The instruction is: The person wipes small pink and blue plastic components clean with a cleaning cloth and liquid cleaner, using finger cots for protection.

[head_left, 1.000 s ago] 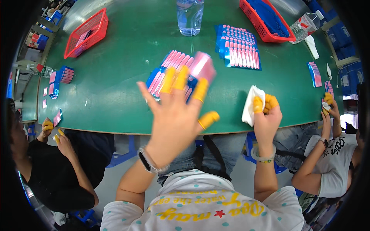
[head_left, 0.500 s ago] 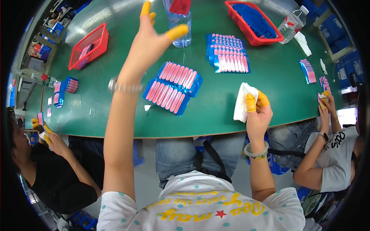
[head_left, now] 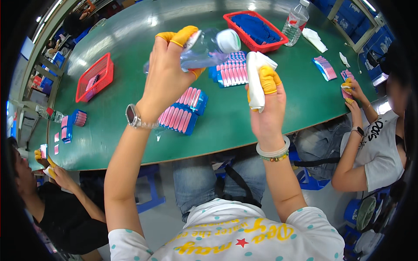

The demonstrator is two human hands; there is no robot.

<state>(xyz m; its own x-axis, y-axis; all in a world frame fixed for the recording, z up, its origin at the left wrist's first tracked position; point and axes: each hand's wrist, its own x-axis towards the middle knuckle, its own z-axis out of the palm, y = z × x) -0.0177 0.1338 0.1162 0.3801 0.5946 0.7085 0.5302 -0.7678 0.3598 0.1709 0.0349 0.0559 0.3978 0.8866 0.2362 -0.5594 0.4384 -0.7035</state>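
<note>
My left hand (head_left: 167, 76), with yellow finger cots, is closed around a clear plastic bottle (head_left: 208, 50). The bottle is tipped over, its white end (head_left: 228, 41) pointing right toward my other hand. My right hand (head_left: 269, 104), also in yellow finger cots, grips a folded white cloth (head_left: 256, 80) just right of that end, apart from it. Below the bottle lie blue sheets with rows of pink rounded strips (head_left: 177, 117), partly hidden by my left hand. Another such stack (head_left: 233, 71) sits behind the cloth.
A red basket (head_left: 233, 21) of blue material stands at the back, beside a capped water bottle (head_left: 296, 21) and white tissue (head_left: 314, 39). Another red basket (head_left: 106, 71) is at left. Co-workers sit on both sides, their hands (head_left: 355, 89) at the green table (head_left: 130, 143).
My left hand has taken hold of the bottle, lifted and tipped it. My right hand has raised the cloth up and left toward it. The view has shifted slightly.
</note>
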